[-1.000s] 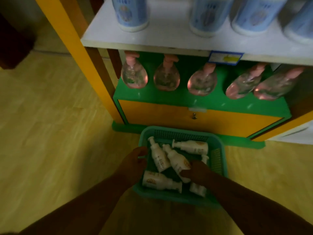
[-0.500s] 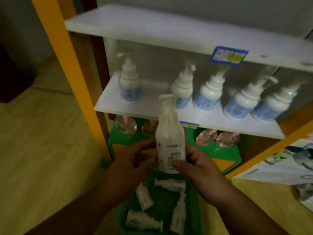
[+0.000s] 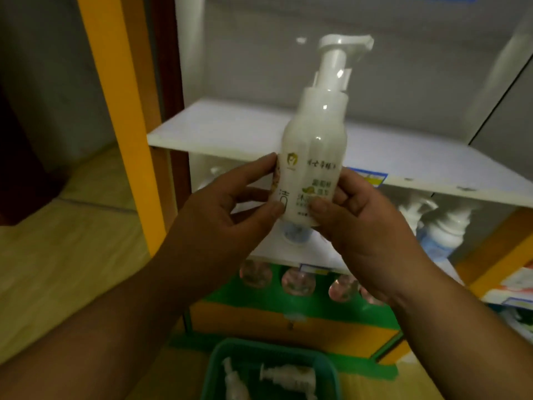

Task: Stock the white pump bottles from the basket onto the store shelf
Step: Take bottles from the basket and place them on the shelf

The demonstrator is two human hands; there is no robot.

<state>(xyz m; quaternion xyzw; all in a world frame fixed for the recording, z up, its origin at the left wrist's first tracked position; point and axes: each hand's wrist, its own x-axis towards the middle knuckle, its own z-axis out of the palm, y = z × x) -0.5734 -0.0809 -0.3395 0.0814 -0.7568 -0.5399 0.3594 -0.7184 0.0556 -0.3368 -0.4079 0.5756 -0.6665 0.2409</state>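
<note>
The pump bottle (image 3: 314, 145) is upright in mid-air, lifted higher than half a second ago. It's now level with the front edge of the white shelf (image 3: 225, 131). Both grips are on its lower half: left hand (image 3: 225, 215) pinching the left side, right hand (image 3: 366, 235) the right. Down below, the green basket (image 3: 219, 359) holds more bottles (image 3: 288, 376) lying flat.

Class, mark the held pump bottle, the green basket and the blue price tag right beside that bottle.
held pump bottle (image 3: 314, 145), head view, white body above the label.
green basket (image 3: 271, 347), head view, far rim.
blue price tag (image 3: 372, 178), head view, its visible right part.
</note>
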